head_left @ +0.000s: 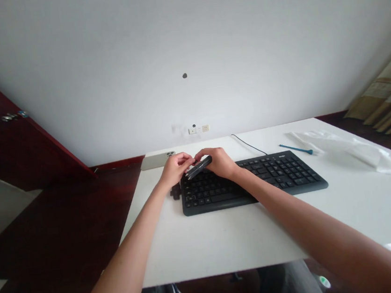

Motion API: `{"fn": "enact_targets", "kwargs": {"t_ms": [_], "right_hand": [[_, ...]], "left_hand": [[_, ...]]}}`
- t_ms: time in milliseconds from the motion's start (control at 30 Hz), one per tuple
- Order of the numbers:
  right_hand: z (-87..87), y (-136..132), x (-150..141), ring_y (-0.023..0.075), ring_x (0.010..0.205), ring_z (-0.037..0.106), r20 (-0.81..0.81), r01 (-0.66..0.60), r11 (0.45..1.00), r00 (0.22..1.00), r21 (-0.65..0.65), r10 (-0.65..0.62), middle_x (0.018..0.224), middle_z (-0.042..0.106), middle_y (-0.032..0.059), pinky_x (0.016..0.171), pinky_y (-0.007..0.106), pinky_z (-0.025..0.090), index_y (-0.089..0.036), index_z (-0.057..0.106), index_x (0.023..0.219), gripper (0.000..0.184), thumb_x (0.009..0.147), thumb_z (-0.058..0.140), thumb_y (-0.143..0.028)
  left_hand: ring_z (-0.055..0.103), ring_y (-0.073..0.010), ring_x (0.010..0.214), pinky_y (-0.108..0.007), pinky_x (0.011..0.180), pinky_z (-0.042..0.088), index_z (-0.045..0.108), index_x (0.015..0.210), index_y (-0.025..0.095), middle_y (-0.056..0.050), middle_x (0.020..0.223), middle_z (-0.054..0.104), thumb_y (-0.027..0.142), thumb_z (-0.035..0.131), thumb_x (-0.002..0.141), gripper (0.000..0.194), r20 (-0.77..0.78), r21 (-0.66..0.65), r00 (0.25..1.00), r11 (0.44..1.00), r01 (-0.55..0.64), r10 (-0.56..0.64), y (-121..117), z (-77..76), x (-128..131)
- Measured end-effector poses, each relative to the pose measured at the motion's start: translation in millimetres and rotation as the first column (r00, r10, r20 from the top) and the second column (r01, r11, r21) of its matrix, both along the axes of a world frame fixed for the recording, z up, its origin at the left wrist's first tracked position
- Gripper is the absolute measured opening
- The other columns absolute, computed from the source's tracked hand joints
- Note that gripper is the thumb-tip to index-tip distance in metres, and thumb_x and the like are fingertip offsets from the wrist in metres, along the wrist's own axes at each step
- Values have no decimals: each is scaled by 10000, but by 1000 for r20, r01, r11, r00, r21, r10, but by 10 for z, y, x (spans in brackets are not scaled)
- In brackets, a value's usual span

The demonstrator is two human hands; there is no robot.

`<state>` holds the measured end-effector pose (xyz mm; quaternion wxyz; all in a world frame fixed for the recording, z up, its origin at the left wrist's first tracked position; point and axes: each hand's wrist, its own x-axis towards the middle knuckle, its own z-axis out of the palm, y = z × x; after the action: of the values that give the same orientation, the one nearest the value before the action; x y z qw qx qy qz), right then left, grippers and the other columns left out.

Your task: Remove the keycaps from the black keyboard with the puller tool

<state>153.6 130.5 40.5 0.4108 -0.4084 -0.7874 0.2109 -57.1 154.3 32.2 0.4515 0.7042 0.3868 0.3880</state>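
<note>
A black keyboard (276,175) lies on the white table (227,237). Over its far left corner both hands pinch a long black bar-shaped piece (198,168), probably a wide keycap. My left hand (175,167) grips its left end with closed fingers. My right hand (220,161) holds its right end, fingers curled round it. Small black keycaps (176,192) lie on the table just left of the keyboard, below my left wrist.
A phone (156,160) lies face down at the table's far left corner. The keyboard's cable (248,145) runs toward the wall. A blue thin tool (296,149) and a clear plastic bag (351,150) lie at the far right. Dark red floor lies to the left.
</note>
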Motion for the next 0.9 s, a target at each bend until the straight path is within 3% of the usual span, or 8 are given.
{"fn": "enact_targets", "kwargs": {"t_ms": [200, 333, 433, 567, 700, 767, 900], "right_hand": [[-103, 111, 32, 161, 801, 701, 14, 115, 993, 993, -9, -115, 865, 770, 7, 777, 257, 476, -201, 746, 945, 232, 780, 655, -67], [-166, 208, 138, 192, 810, 708, 124, 292, 953, 951, -76, -282, 855, 782, 33, 757, 277, 473, -206, 767, 918, 152, 789, 728, -138], [-177, 268, 224, 207, 821, 713, 211, 352, 927, 923, -127, -322, 849, 789, 37, 750, 285, 467, -212, 782, 890, 109, 781, 783, -208], [-155, 332, 240, 217, 854, 718, 294, 374, 913, 902, -162, -318, 850, 794, 45, 758, 283, 465, -218, 805, 895, 124, 772, 783, -212], [-136, 381, 152, 212, 846, 715, 357, 335, 924, 899, -186, -255, 840, 791, 46, 756, 274, 463, -217, 815, 903, 150, 764, 762, -196], [-133, 401, 113, 207, 841, 705, 373, 313, 932, 899, -180, -230, 844, 786, 40, 758, 272, 460, -220, 813, 923, 161, 768, 771, -232], [-146, 449, 93, 188, 774, 668, 409, 251, 940, 902, -232, -140, 771, 744, 18, 710, 264, 441, -213, 807, 908, 175, 768, 775, -314]], "left_hand": [[525, -94, 582, -226, 559, 422, 692, 1019, 185, -24, 884, 694, 484, 662, 914, 318, -60, 117, 997, 992, -48, 55, -33, 52, 8], [556, -107, 641, -240, 618, 452, 691, 1019, 193, -31, 945, 707, 512, 597, 956, 338, -95, 180, 992, 982, -63, 82, -35, 98, -9], [590, -128, 688, -265, 669, 480, 700, 1047, 207, -34, 999, 714, 513, 628, 934, 334, -178, 255, 974, 963, -89, 137, -60, 70, 4], [642, -186, 799, -311, 728, 499, 715, 1142, 250, -36, 1045, 708, 491, 776, 817, 410, -399, 408, 888, 912, -49, 226, -130, -5, 42], [669, -222, 877, -325, 750, 496, 754, 980, 244, -43, 998, 708, 368, 735, 864, 172, -543, 505, 778, 863, 2, 316, -146, -15, 32], [670, -218, 857, -322, 728, 486, 754, 947, 237, -42, 977, 710, 317, 692, 897, 112, -547, 539, 752, 842, -20, 368, -122, 0, 6], [664, -195, 823, -315, 723, 480, 753, 1058, 247, -32, 1018, 714, 355, 691, 923, 184, -470, 557, 774, 823, -113, 425, -57, 16, -48]]}}
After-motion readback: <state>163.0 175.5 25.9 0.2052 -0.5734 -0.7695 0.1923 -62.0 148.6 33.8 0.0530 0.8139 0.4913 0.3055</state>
